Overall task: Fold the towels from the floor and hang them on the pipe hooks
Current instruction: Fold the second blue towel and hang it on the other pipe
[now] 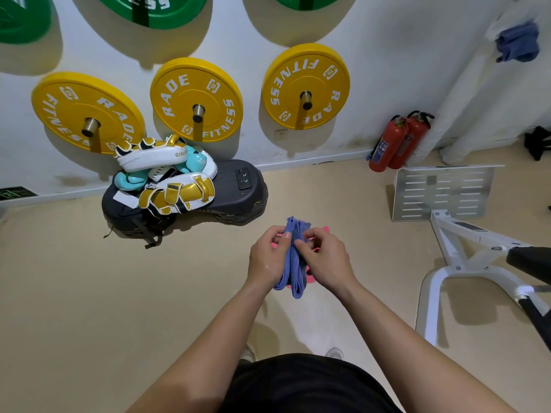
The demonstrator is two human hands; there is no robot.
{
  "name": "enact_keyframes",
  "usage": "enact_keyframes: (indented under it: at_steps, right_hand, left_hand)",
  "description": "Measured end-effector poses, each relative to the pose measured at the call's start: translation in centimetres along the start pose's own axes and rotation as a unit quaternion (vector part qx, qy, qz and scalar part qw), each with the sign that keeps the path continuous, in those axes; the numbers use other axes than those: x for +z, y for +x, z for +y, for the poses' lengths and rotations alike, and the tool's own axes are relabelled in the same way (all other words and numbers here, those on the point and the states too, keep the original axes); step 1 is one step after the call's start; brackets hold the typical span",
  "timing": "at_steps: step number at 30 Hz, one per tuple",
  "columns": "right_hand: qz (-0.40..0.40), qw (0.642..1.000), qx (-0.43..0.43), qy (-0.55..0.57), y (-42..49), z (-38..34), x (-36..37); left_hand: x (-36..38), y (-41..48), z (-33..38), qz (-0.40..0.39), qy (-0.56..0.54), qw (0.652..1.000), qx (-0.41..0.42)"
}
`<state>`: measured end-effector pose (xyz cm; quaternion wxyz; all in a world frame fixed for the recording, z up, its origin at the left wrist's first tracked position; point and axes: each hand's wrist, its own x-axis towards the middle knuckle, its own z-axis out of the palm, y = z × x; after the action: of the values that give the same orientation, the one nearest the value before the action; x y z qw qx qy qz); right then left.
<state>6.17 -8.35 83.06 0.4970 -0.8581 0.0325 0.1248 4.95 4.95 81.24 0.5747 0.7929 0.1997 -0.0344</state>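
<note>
1. Blue towel, head view: folded into a narrow strip and held upright in mid-air, well left of and nearer the camera than the fire extinguishers. The left hand grips its left side, thumb on the front. The right hand pinches the top edge w/ curled fingers.
2. Done so far, as I judge it: a 2nd blue towel is already bunched up on the white pipe, up and right of the extinguishers, so approx. one towel is hung. The one in hand looks nearly folded.
3. Left to do: finish this fold and carry it over to the pipe. A pink towel lies on the floor behind the hands, also left of and nearer than the extinguishers, not yet picked up.
4. Hard to make out: no hooks visible on the pipe, since the hung towel covers its own hook and that corner is blurred. The pink towel is mostly hidden by hands and blue cloth, so can't tell its size or whether it's one piece. Pipe's top is cut off by the frame edge. Any other towels outside the frame are unknown.
</note>
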Motion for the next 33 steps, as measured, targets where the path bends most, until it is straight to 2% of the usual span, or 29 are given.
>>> enact_keyframes:
  at_steps: [6, 10, 14, 16, 18, 20, 22, 23, 25, 29, 31, 33]
  right_hand:
    - [0.028, 1.0, 0.01, -0.009, 0.4, 0.0, 0.2]
    - [0.026, 1.0, 0.003, -0.001, 0.2, -0.6, 0.2]
    - [-0.031, 0.997, 0.02, 0.074, 0.1, -0.6, -0.3]
    - [-0.084, 0.989, 0.029, 0.118, 0.0, -0.7, -0.7]
    - [-0.111, 0.988, 0.015, 0.109, 0.1, -0.5, -0.9]
    - [-0.038, 0.998, -0.029, 0.028, 0.3, 0.1, -1.2]
    - [0.057, 0.996, -0.061, -0.028, 0.5, 0.7, -2.1]
    - [0.078, 0.993, -0.073, -0.05, 0.5, 1.0, -2.6]
    - [0.033, 0.99, -0.096, -0.102, 0.9, 1.6, -3.6]
    - [-0.151, 0.959, -0.143, -0.191, 1.9, 1.8, -4.5]
    - [-0.236, 0.953, -0.118, -0.145, 1.9, 1.3, -4.6]
    - [-0.262, 0.96, -0.08, -0.062, 1.8, 1.4, -4.5]
  left_hand:
    - [-0.6, -0.1, 0.5, 0.035, 0.031, 0.998, 0.035]
    - [-0.3, -0.1, 0.2, 0.007, 0.043, 0.998, 0.053]
    - [-0.7, -0.1, -0.1, -0.057, 0.042, 0.996, 0.049]
    - [-1.2, 0.0, 0.0, -0.073, 0.037, 0.995, 0.054]
    - [-1.7, 0.2, 0.1, -0.081, 0.04, 0.994, 0.053]
    - [-2.1, 0.6, 0.4, -0.089, 0.047, 0.993, 0.057]
    - [-2.6, 0.7, 0.6, -0.096, 0.057, 0.991, 0.072]
    - [-2.9, 0.7, 0.7, -0.103, 0.064, 0.989, 0.08]
    - [-3.7, 0.6, 1.3, -0.13, 0.081, 0.984, 0.093]
    - [-5.4, 0.2, 2.7, -0.214, 0.072, 0.97, 0.094]
    - [-6.3, 0.5, 2.7, -0.228, 0.077, 0.967, 0.079]
    - [-6.9, 1.0, 2.0, -0.191, 0.102, 0.975, 0.047]
